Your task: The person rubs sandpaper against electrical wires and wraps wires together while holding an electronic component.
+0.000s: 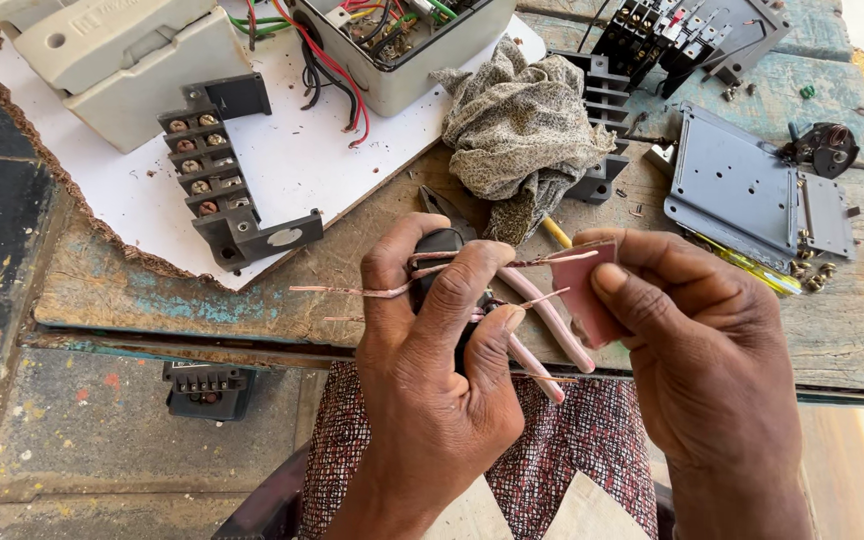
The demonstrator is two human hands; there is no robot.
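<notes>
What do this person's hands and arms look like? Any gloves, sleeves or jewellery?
Both hands are bare: the left hand and the right hand wear no gloves, and no rings, watch or bracelet show. The wrists and visible forearms are uncovered, with no sleeve in view. The fingernails are short.
</notes>
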